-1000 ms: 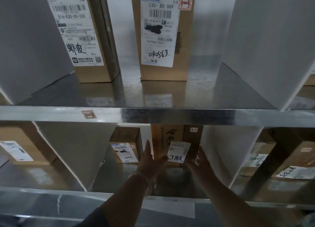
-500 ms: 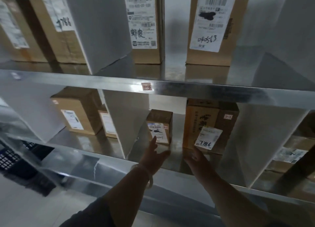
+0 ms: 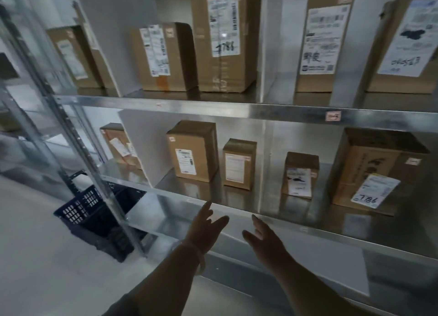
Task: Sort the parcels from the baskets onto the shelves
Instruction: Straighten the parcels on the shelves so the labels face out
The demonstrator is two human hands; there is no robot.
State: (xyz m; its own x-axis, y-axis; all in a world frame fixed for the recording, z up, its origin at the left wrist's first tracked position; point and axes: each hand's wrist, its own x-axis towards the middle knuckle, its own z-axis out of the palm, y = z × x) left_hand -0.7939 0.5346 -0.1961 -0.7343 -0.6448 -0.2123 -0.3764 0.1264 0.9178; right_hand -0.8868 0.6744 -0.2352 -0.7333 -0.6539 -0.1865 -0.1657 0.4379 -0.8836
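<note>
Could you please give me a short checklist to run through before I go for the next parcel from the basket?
1. Left hand free: ok, fingers straight and holding nothing.
2. Right hand free: ok, open and empty.
3. Parcel marked 7786 settled on the lower shelf: ok, it stands flat and neither hand touches it.
4. Basket located: ok, on the floor to the left, partly behind the shelf upright.
5. Parcels left in the basket: cannot tell, its inside is dark and partly hidden.
6. Room on the lower shelf: ok, there are bare gaps between the boxes.
</note>
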